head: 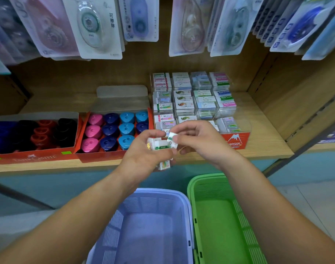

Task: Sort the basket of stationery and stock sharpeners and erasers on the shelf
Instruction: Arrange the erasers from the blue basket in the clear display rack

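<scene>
Thumb and forefinger of my right hand (201, 141) pinch one small wrapped eraser (172, 139), held just beside my left hand (143, 151), whose curled fingers grip a stack of further erasers (159, 147). Both hands hover at the front edge of the wooden shelf (262, 147). Directly behind them stands the clear tiered eraser display (191, 100). Just left of it is a red tray (98, 156) of pink, dark blue and light blue sharpeners, then a Faber-Castell box (35, 158) of blue, black and red ones. Correction tape packs (98, 25) hang above. Below my forearms sit a lilac basket (149, 201) and a green basket (210, 187), side by side.
</scene>
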The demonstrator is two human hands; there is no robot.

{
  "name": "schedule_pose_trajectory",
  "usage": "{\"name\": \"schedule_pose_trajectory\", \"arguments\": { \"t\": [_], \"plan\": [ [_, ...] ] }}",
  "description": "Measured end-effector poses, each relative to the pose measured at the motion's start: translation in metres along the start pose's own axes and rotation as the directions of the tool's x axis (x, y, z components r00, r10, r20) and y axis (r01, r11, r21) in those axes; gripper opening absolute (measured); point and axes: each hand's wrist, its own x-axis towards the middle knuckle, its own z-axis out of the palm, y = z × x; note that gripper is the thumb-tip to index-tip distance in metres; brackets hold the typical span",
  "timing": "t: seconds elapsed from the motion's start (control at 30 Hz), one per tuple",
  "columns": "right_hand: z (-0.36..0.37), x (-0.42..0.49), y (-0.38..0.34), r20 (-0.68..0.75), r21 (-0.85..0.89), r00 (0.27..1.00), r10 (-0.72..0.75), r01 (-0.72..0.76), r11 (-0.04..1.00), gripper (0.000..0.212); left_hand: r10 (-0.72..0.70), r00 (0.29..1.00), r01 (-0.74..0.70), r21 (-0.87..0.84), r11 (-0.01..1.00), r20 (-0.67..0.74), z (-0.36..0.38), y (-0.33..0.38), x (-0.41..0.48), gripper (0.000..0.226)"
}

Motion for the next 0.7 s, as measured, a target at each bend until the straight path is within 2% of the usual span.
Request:
{"name": "schedule_pose_trajectory", "arguments": {
  "t": [0.13, 0.23, 0.57, 0.63, 0.7],
  "plan": [
    [-0.010, -0.005, 0.001, -0.073, 0.196, 0.997, 0.023, -0.008, 0.980, 0.015, 0.028, 1.000, -0.028, -0.006, 1.000, -0.015, -0.002, 0.001, 0.003, 0.040],
    [-0.014, -0.009, 0.003, -0.070, 0.219, 0.997, 0.023, -0.008, 0.976, 0.014, 0.028, 0.999, -0.029, -0.043, 0.999, -0.023, -0.003, 0.002, 0.004, 0.038],
    [0.004, -0.019, 0.018, -0.119, 0.307, 0.989, 0.085, -0.044, 0.951, 0.005, -0.033, 0.999, 0.033, -0.007, 0.999, 0.017, 0.004, -0.003, 0.004, 0.037],
    [0.005, -0.023, 0.024, -0.109, 0.299, 0.991, 0.071, -0.036, 0.953, 0.014, -0.025, 1.000, 0.025, 0.014, 1.000, 0.018, 0.008, -0.005, 0.003, 0.037],
    [0.003, -0.026, 0.030, -0.037, 0.314, 0.998, 0.047, -0.033, 0.949, 0.032, -0.020, 1.000, 0.020, 0.014, 1.000, 0.015, 0.010, -0.006, 0.004, 0.038]
  ]
}}
